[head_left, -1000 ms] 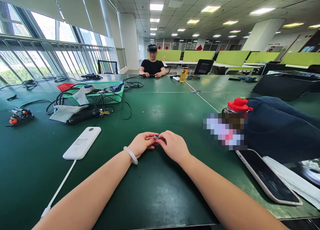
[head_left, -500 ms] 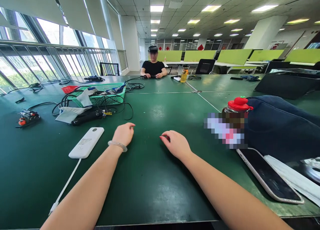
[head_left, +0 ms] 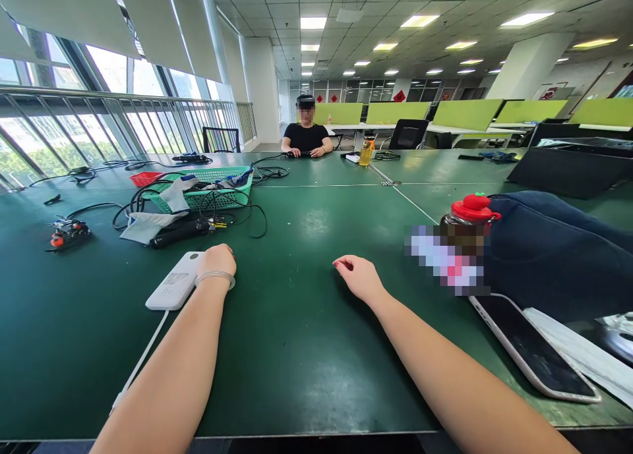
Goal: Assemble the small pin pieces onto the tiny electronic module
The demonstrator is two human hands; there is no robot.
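On the green table (head_left: 297, 348), my left hand (head_left: 217, 261) is closed with its fingers curled under and mostly hidden; no object shows in it. A pale bangle (head_left: 216, 278) rings that wrist. The hand covers the right corner of a white power bank (head_left: 173, 286); whether it touches it I cannot tell. From the power bank a white cable (head_left: 143, 358) runs toward me, partly behind my left forearm. My right hand (head_left: 360, 276) rests farther right, its fingers curled in and thumb near the index finger, with nothing visible between them.
A green basket (head_left: 232, 198) with cables and cloths stands at the back left, near a small device with orange parts (head_left: 66, 234). To the right are a red-lidded jar (head_left: 465, 223), a dark blue bag (head_left: 554, 250) and a phone (head_left: 534, 345). A person (head_left: 306, 136) sits opposite.
My left hand has shifted left to the edge of the power bank and now overlaps it. My right hand has moved slightly right. Both hands are now farther apart.
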